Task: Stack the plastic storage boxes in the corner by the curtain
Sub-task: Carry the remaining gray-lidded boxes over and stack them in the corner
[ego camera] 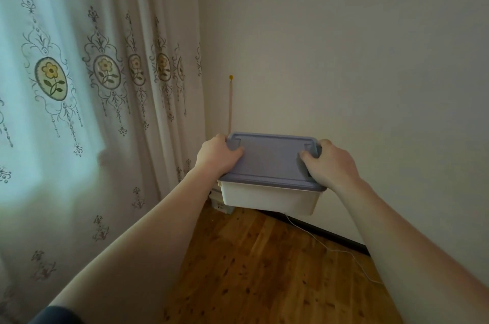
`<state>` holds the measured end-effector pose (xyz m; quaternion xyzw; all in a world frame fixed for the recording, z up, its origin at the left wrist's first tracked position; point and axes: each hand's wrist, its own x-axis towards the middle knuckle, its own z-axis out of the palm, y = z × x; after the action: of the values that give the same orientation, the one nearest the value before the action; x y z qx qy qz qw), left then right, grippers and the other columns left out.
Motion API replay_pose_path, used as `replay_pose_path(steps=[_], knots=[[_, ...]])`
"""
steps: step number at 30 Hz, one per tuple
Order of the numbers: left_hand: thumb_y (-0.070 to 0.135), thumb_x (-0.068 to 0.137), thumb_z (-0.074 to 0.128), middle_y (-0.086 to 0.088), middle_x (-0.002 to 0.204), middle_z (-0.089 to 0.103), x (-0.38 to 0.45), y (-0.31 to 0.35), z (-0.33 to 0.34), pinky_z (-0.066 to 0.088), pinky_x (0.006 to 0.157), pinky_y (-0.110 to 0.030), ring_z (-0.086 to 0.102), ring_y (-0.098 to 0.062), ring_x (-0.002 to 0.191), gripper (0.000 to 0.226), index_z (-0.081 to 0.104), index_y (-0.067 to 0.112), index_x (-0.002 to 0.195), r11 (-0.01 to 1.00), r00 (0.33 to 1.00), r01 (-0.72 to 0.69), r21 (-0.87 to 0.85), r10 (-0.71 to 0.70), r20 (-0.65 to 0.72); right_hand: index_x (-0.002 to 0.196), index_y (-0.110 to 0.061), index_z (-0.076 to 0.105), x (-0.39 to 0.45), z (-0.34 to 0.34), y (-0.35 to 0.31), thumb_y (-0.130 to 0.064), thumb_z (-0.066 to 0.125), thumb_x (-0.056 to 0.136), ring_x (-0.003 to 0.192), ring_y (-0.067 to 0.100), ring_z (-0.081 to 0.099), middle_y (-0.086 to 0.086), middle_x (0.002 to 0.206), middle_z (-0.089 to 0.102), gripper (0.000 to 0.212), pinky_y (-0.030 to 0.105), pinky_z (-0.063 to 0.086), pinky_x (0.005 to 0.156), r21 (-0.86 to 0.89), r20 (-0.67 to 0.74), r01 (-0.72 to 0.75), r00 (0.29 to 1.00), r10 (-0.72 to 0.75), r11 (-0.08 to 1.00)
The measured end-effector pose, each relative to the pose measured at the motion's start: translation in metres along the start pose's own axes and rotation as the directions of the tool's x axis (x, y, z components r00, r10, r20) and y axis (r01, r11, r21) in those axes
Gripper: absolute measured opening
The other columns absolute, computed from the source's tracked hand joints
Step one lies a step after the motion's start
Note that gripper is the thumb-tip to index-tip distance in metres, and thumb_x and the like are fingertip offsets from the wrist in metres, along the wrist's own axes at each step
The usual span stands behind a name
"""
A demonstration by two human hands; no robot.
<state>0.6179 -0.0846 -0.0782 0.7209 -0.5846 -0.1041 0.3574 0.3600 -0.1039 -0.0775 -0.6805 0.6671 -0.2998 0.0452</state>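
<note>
storage box (270, 198) — white tub with a grey-blue lid (270, 162) — is being carried in the air, out in front of the person, above the wooden floor (251, 270) and close to the corner where the curtain (105, 85) is meeting the wall (344, 59). it is touching neither floor nor wall as far as can be seen.

left hand (217, 155) is gripping the left short end, thumb curled over the lid edge, fingers hidden under the rim. right hand (329, 162) is doing the same at the right end. both are holding the box, level.

handling judgement: rigid plastic, likely light — arms are stretched out with no visible sag, though the contents cannot be seen. smooth walls are probably slippery, so the rim under the lid ends is looking like the sound place to hold. lid may be only clipped on; lifting by the lid alone is risking it popping off.

a white cable (330, 247) is running along the floor by the skirting, and a white block (221, 204) is sitting in the corner. no other box is showing.
</note>
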Motion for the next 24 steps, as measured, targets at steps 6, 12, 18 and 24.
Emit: replay_pose_path(steps=[6, 12, 18, 24], knots=[[0.055, 0.085, 0.061, -0.007, 0.118, 0.061, 0.047, 0.022, 0.042, 0.046, 0.071, -0.031, 0.058, -0.025, 0.094, 0.072, 0.041, 0.014, 0.141, 1.0, 0.998, 0.01, -0.008, -0.01, -0.063, 0.132, -0.016, 0.049, 0.07, 0.011, 0.028, -0.055, 0.05, 0.09, 0.1, 0.032, 0.06, 0.011, 0.113, 0.065, 0.058, 0.031, 0.038, 0.07, 0.033, 0.032, 0.031, 0.999, -0.033, 0.999], [0.054, 0.084, 0.061, -0.002, 0.103, 0.062, 0.087, 0.033, 0.061, 0.053, 0.075, -0.036, 0.057, -0.022, 0.085, 0.056, 0.052, 0.014, 0.123, 1.0, 0.996, 0.024, 0.008, -0.024, -0.091, 0.131, -0.014, 0.05, 0.121, 0.025, 0.037, -0.054, 0.051, 0.091, 0.103, 0.033, 0.06, 0.012, 0.115, 0.065, 0.057, 0.033, 0.04, 0.072, 0.055, 0.054, 0.058, 0.997, -0.061, 0.997], [0.053, 0.086, 0.06, 0.0, 0.103, 0.06, 0.135, 0.016, 0.068, 0.053, 0.076, -0.035, 0.058, -0.022, 0.09, 0.059, 0.051, 0.014, 0.128, 0.999, 0.995, 0.04, 0.023, -0.038, -0.095, 0.131, -0.013, 0.049, 0.17, 0.058, 0.023, -0.053, 0.05, 0.091, 0.094, 0.029, 0.058, 0.011, 0.111, 0.065, 0.057, 0.031, 0.037, 0.069, 0.064, 0.063, 0.104, 0.992, -0.108, 0.993], [0.05, 0.086, 0.062, 0.003, 0.096, 0.055, 0.195, -0.014, 0.077, 0.051, 0.073, -0.033, 0.057, -0.021, 0.086, 0.054, 0.053, 0.013, 0.124, 0.998, 0.994, 0.059, 0.002, -0.058, -0.097, 0.125, -0.012, 0.051, 0.217, 0.101, 0.002, -0.054, 0.05, 0.091, 0.086, 0.027, 0.053, 0.011, 0.11, 0.065, 0.054, 0.032, 0.036, 0.068, 0.041, 0.081, 0.119, 0.989, -0.122, 0.992]])
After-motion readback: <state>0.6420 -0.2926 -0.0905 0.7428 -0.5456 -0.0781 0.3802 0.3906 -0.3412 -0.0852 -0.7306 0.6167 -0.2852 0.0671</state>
